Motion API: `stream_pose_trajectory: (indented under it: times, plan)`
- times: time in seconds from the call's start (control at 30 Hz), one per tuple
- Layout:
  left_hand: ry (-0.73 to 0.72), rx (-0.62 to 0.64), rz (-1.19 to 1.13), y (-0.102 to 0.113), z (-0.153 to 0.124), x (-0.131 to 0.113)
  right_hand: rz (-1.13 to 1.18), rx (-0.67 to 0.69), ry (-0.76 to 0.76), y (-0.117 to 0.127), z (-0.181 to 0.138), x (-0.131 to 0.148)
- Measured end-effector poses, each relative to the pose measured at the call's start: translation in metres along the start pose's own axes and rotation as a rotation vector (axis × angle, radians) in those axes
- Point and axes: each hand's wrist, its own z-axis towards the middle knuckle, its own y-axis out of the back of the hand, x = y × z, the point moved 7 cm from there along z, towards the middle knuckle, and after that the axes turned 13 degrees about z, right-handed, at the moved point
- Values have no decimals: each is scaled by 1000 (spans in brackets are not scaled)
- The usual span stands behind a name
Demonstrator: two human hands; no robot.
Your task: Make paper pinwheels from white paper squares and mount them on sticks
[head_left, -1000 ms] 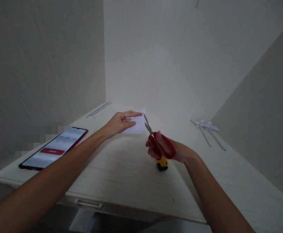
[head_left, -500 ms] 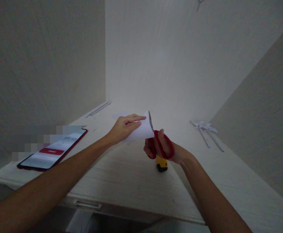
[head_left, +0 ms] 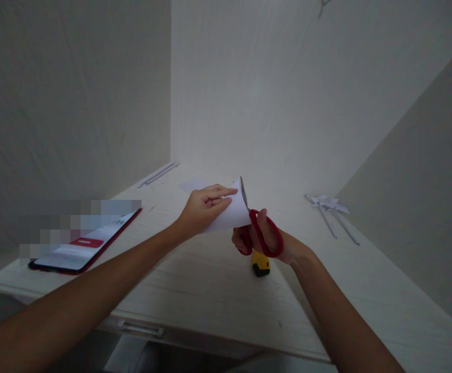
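Note:
My left hand [head_left: 207, 207] is closed on a white sheet of paper [head_left: 231, 217], fingers laid along its upper side. In my right hand [head_left: 264, 235] are red-handled scissors [head_left: 266, 233], with thumb and fingers through the loops. Their blades point away from me, along the right edge of the paper. How far the lower blade reaches is hidden by the sheet. Below my right hand a yellow and black utility knife [head_left: 260, 265] lies on the table, its far part covered by the hand.
A phone [head_left: 86, 246] in a red case lies at the left. Thin white sticks [head_left: 159, 174] rest along the back left edge. White paper pinwheels [head_left: 330, 203] on sticks lie at the right. Another paper piece [head_left: 193, 185] lies behind my left hand. Walls enclose the table [head_left: 194, 295].
My two hands, the paper and the scissors have shifted slightly right in the view. The blades still lie along the paper's right edge.

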Motion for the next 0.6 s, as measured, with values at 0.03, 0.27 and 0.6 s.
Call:
stream_pose_trajectory:
  times: [0.03,0.27,0.6]
  plan:
    - [3,0,-4,0,0,0,-5,-2,-2,1,0,-1]
    - [25,-9,-30,-2,-2,5,2,7,-11,1,0,-2]
    - [-7,-20,-38,-3,-2,7,19,-25,-14,6,1,-12]
